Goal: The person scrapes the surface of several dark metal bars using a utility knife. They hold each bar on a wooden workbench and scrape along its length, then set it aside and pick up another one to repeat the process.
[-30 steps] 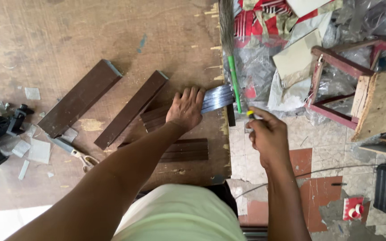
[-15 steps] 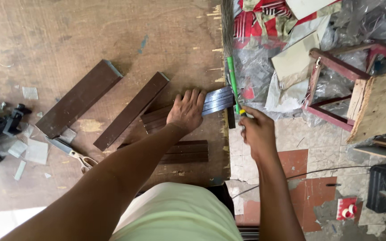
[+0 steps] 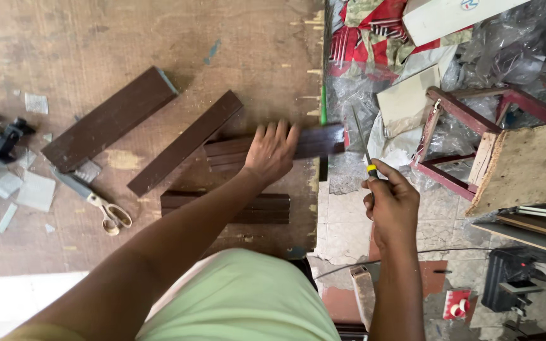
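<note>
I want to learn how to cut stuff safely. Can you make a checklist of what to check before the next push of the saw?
1. Left hand presses flat on the dark brown strip: ok.
2. Strip's end sticks out past the table edge: ok.
3. Right hand grips the handsaw at its handle: ok.
4. Fingertips clear of the blade: ok; the blade is off to the right, beyond the strip's end.
5. Blade lined up on a cut mark: cannot tell; no mark shows.
6. Scissors and spare brown pieces out of the way: ok; they lie to the left.
</note>
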